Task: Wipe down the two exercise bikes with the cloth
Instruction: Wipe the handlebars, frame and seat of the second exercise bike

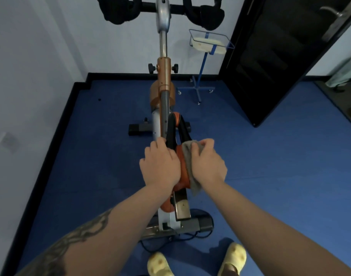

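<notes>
both my bare arms reach out in front. my left hand lies palm down, fingers bent over. my right hand sits just beside it, fingers curled tight.

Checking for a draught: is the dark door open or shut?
Open. The dark door stands swung into the room, and past its edge the floor and room beyond show at the right.

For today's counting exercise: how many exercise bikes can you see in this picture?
1. The exercise bike stands mid-room, ahead of the person, running from seat to handlebars. A second may be out of view.
</notes>
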